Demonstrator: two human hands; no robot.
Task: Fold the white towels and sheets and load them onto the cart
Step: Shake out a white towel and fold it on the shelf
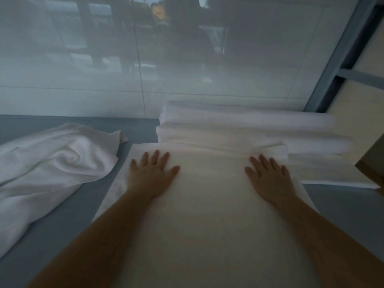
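Note:
A white towel (207, 204) lies flat and smooth on the grey-blue table (66, 221) straight in front of me. My left hand (150, 175) presses flat on its far left part, fingers spread. My right hand (270, 177) presses flat on its far right part, fingers straight. Behind the towel stands a stack of folded white towels (239, 125). A crumpled, unfolded white sheet (52, 163) lies to the left. No cart is in view.
A frosted glass wall (145, 59) rises right behind the table. A grey metal frame (340, 53) and pale wooden panels (361, 109) stand at the right. A brown box corner (372, 165) pokes in at the right edge.

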